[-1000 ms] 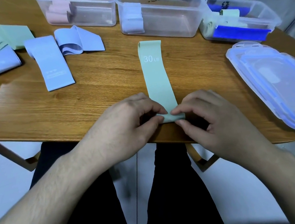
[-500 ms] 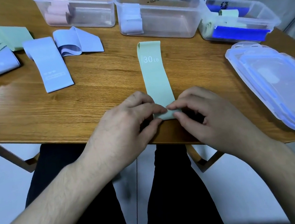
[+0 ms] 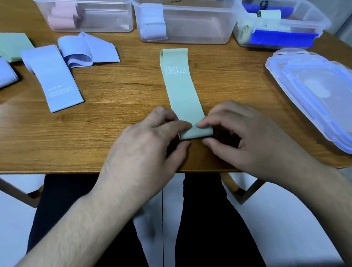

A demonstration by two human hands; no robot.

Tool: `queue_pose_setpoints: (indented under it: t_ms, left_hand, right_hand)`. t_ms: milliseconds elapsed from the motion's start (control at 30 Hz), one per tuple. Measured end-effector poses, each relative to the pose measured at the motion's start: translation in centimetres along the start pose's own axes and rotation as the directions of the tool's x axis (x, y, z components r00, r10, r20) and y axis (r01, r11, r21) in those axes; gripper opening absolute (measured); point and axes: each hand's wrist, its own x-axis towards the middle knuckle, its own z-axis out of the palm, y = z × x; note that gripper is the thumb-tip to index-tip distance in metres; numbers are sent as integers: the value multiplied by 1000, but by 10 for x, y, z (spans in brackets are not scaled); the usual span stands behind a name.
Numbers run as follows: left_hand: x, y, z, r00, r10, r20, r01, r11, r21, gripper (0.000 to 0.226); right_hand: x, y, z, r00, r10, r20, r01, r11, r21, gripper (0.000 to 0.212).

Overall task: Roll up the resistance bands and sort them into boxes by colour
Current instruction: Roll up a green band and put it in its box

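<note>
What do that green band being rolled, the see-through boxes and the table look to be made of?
Green band: probably matte stretch fabric or rubbery elastic; it lies limp, folds softly and carries printed "30 LB".
Boxes: clear, slightly glossy plastic; the contents show through the walls.
Table: wood or wood veneer, with visible grain and a smooth sheen.

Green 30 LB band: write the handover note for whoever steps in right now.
Left hand and right hand: fingers pinch the near end of the green 30 LB band, first fold begun, the rest flat on the table.
Done: rolls sit in the pink box, lavender box and green/blue box.
Left: finish this roll, box it; then the loose lavender bands and green bands at far left.
</note>
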Motion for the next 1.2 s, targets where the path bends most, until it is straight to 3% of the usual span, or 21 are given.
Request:
queue_pose_setpoints:
  t_ms: [200,567,967,1100,1200]
  left_hand:
    - [4,1,1,1000,-5,-23,5,1000,-4,27]
    - [-9,8,-4,1000,18,-12,-19,998,-55,25]
    - [-12,9,-4,999,-43,13,44,994,-98,28]
    - [-9,8,-5,998,-63,18,65,992,-104,31]
    - [-7,7,-4,997,-71,17,73,990,-121,30]
  right_hand:
    - [6,-1,3,999,50,-3,-49,995,87,21]
    - [-15,-12,-1,1000,30,-7,-30,1000,1,23]
    - [-22,-13,1,998,52,-35,-50,998,43,32]
    - [-21,-13,3,995,-40,-93,38,999,-19,22]
    - [-19,-11,5,997,-9,-77,10,1000,8,21]
